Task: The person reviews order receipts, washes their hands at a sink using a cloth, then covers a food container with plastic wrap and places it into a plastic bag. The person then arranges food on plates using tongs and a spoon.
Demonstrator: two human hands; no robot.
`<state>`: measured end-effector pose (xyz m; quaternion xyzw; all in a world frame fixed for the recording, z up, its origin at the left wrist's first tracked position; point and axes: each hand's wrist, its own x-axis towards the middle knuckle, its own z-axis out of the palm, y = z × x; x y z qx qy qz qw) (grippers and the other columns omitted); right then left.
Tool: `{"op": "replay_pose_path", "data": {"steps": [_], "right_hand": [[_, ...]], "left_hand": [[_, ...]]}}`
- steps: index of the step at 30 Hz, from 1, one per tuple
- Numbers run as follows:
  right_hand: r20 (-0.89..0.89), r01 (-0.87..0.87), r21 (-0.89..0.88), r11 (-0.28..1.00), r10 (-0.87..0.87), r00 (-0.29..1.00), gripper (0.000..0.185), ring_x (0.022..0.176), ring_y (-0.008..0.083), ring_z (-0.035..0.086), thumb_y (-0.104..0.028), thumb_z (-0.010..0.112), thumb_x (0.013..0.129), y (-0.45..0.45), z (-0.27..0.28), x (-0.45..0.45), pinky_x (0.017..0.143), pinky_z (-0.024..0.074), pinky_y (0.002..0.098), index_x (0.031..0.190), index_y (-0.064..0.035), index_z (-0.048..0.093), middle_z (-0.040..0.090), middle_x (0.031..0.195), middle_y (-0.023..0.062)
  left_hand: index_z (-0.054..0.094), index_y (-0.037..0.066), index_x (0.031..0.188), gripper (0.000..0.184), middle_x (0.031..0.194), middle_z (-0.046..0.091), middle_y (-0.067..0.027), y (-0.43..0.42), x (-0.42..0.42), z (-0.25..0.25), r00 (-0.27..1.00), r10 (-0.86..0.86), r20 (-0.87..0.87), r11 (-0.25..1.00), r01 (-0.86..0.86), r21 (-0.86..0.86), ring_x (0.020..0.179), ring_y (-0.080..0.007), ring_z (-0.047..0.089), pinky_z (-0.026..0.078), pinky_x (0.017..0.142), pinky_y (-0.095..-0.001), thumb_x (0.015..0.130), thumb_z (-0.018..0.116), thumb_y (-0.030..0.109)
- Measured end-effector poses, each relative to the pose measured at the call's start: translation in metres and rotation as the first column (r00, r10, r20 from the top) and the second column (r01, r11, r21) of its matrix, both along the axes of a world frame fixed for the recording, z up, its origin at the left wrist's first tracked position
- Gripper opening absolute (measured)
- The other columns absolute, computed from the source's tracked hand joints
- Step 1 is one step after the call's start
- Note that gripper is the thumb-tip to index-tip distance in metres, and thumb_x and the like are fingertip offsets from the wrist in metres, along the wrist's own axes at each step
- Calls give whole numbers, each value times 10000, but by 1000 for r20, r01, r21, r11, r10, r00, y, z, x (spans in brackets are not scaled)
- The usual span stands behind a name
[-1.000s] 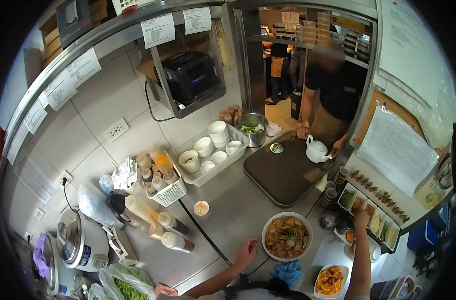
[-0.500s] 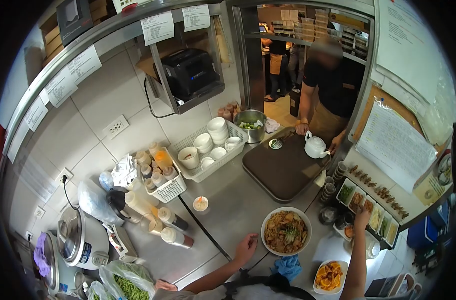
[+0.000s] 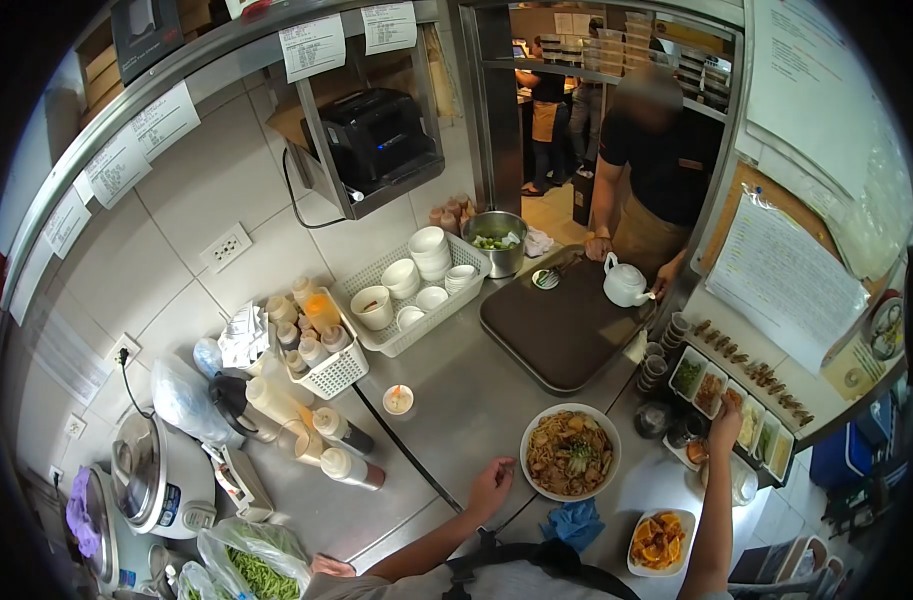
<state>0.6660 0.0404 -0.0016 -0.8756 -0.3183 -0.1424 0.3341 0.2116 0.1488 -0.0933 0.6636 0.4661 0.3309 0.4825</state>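
A white bowl of noodles [image 3: 570, 455] with a green garnish on top stands on the steel counter. Just to its left is my left hand [image 3: 490, 486], fingers loosely bent and holding nothing. My right hand [image 3: 724, 428] is at the topping tray [image 3: 741, 410], fingertips drawn together over a compartment of orange-brown bits; whatever they pinch is hidden. Green and pale toppings fill neighbouring compartments. Nearer me are a white dish of orange slices [image 3: 661, 541] and a crumpled blue cloth [image 3: 572, 522].
A co-worker across the pass touches a white teapot [image 3: 625, 283] on a brown tray [image 3: 561, 335]. Sauce bottles [image 3: 344, 430], a basket of white bowls [image 3: 404, 335] and a rice cooker [image 3: 161, 480] line the left. Another hand [image 3: 332, 566] rests at the near edge.
My right hand has shifted slightly along the topping tray to the orange-brown bits. My left hand stays beside the bowl. The whole view has tilted slightly.
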Motion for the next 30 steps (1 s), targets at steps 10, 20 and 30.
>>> {"op": "replay_pose_path", "data": {"steps": [10, 20, 30], "right_hand": [[37, -102, 9, 995, 102, 994, 298, 967, 396, 575, -15, 482, 843, 3, 30, -33, 866, 450, 428, 1098, -13, 637, 613, 1046, 240], [-16, -338, 10, 941, 339, 941, 378, 751, 318, 500, 57, 506, 765, -14, 60, -158, 714, 427, 405, 1083, -90, 646, 518, 744, 126], [296, -517, -231, 824, 566, 770, 423, 870, 226, 511, 0, 577, 676, -5, 41, -213, 869, 379, 406, 1056, -153, 682, 566, 871, 10]], "left_hand": [[596, 82, 1071, 193, 673, 542, -64, -3, 1, -18, 995, 60, -85, 996, -54, 77, 597, -150, 510, 433, 573, -305, 915, 551, 187], [560, 71, 1107, 196, 693, 476, 11, 7, -3, -26, 991, -79, 111, 991, 90, -96, 567, -68, 450, 387, 528, -219, 915, 518, 82], [532, 77, 1147, 212, 699, 470, 38, 10, -5, -31, 984, -136, 117, 987, 144, -66, 534, -31, 439, 380, 464, -179, 940, 489, 79]]}}
